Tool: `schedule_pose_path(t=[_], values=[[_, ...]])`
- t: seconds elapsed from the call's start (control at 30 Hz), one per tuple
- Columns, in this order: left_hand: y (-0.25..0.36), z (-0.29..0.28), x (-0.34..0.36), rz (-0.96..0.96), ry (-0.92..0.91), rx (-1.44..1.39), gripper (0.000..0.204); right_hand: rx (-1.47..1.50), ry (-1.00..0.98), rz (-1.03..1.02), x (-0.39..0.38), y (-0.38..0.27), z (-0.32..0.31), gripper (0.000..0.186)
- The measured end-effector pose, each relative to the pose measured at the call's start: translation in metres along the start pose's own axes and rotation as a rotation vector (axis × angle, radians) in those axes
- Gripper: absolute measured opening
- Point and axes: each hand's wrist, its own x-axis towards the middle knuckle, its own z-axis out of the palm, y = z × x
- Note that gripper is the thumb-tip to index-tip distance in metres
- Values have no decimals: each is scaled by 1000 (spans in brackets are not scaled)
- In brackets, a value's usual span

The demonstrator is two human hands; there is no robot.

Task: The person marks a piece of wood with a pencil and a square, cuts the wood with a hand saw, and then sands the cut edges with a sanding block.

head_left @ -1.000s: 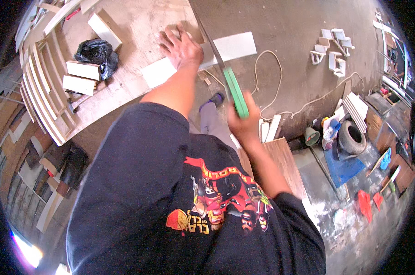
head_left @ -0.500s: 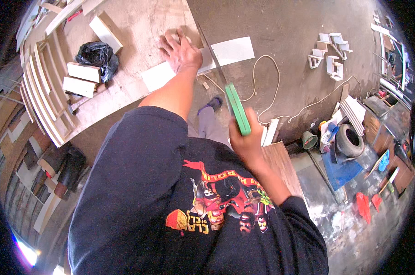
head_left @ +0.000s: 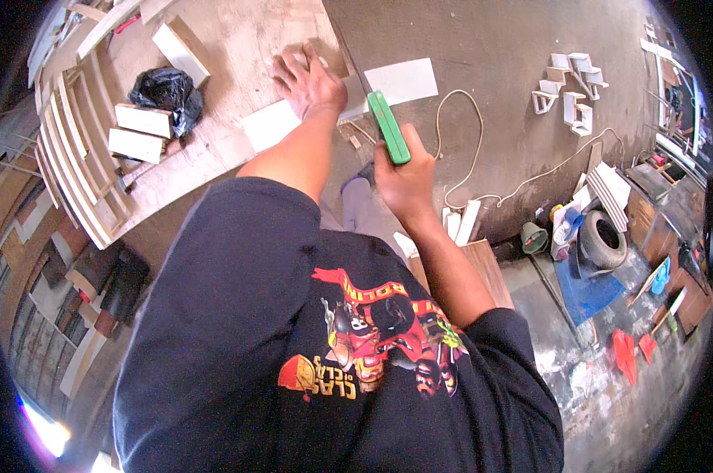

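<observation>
My right hand is closed round the green handle of a handsaw. Its thin blade points up and away, crossing a long white board close to the workbench edge. One end of that board juts out past the bench, while the rest lies on the top. Pressing down over the board, my left hand has its fingers spread and the palm downward. Something pale shows beneath its fingertips, too covered to name. Where the blade meets the board is partly hidden by the hand and handle.
On the plywood workbench lie a black plastic bag, white-faced wood blocks and curved strips. A pale cord winds over the floor at right. Beyond are small white shelf-like frames, a tyre and a bucket.
My right hand and the saw have moved forward, away from my body, and slightly left, carrying the handle close to the board. My left hand stays at nearly the same place.
</observation>
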Motion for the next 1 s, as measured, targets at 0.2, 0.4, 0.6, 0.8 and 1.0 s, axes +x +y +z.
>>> schedule_pose_path(t=[0.2, 0.4, 0.6, 0.8, 1.0], values=[[1, -5, -1, -14, -1, 32, 61, -57, 10, -50, -47, -11, -28, 13], [0, -5, 0, -8, 17, -6, 62, -19, -23, 69, -36, 0, -16, 14], [2, -1, 2, 24, 38, -12, 61, -33, 39, -64, -16, 16, 6, 17], [3, -5, 1, -7, 3, -15, 58, 18, 15, 29, -58, -9, -32, 16], [-2, 0, 2, 3, 33, -7, 59, -92, -6, -15, -19, 9, -12, 14]])
